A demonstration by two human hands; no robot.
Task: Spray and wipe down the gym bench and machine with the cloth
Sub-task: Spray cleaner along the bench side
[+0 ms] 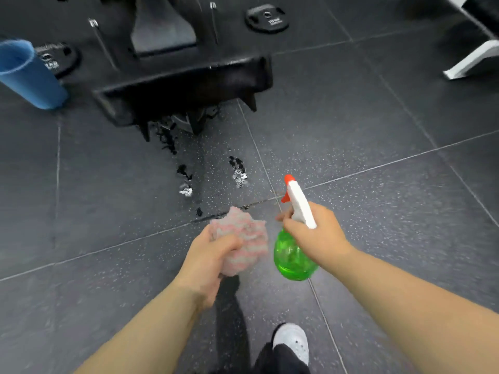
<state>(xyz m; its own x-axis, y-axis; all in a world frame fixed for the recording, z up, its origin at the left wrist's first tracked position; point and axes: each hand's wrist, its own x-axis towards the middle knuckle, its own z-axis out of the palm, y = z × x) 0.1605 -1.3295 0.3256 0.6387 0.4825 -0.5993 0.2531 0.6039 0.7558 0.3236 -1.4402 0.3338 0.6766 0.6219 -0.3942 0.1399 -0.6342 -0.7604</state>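
Note:
My left hand (pixel 209 261) grips a bunched pink-and-grey cloth (pixel 244 240) held over the floor. Beside it my right hand (pixel 313 233) holds a green spray bottle (pixel 293 259) with a white head and an orange nozzle that points up and away. The black padded bench (pixel 186 85) of the gym machine stands ahead at the upper middle, about an arm's length beyond both hands. Its metal frame (pixel 162 28) rises behind it.
A blue rolled mat (pixel 25 74) stands at the left. Black weight plates (pixel 266 18) (pixel 58 59) lie on the dark tiled floor near the machine. A white machine leg (pixel 475 60) is at the upper right. My white shoe (pixel 293 340) is below.

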